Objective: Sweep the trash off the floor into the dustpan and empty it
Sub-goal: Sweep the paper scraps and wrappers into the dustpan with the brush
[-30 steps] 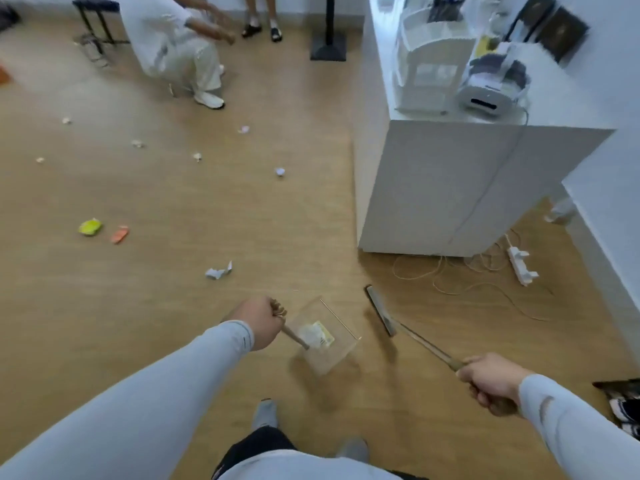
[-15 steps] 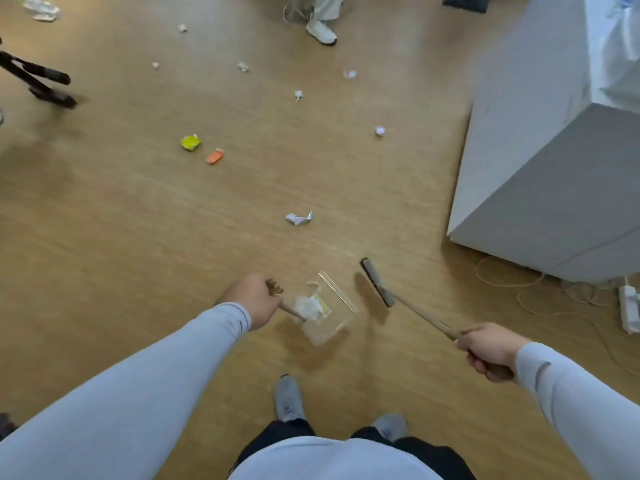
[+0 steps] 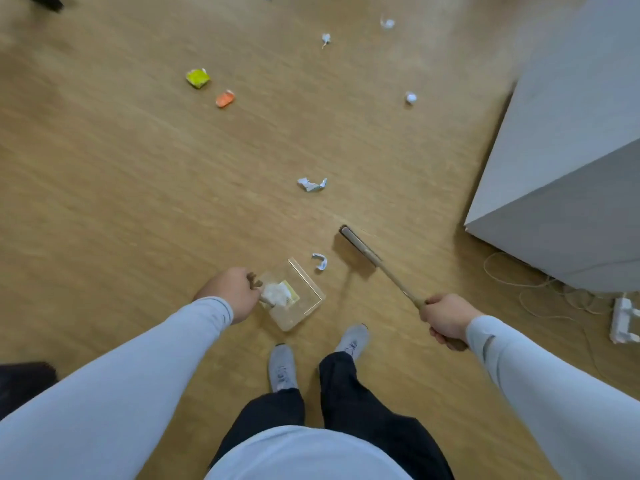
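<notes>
Left hand (image 3: 230, 293) is gripping the handle of the clear dustpan (image 3: 297, 299), fingers curled tight; white wad (image 3: 276, 294) is sitting inside it. Right hand (image 3: 446, 318) is fisting around the broom (image 3: 360, 249) handle, head angled at the floor (image 3: 138, 188). Small white scrap (image 3: 320, 261) is lying between broom head and dustpan lip. Crumpled paper (image 3: 311, 184), yellow (image 3: 197, 78) and orange (image 3: 225, 98) bits are lying farther out.

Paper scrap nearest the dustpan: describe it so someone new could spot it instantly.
Find the clear dustpan in the left hand, just ahead of the feet. Between its open edge and the broom head lies a small curled white scrap. The larger crumpled paper lies farther out.
</notes>
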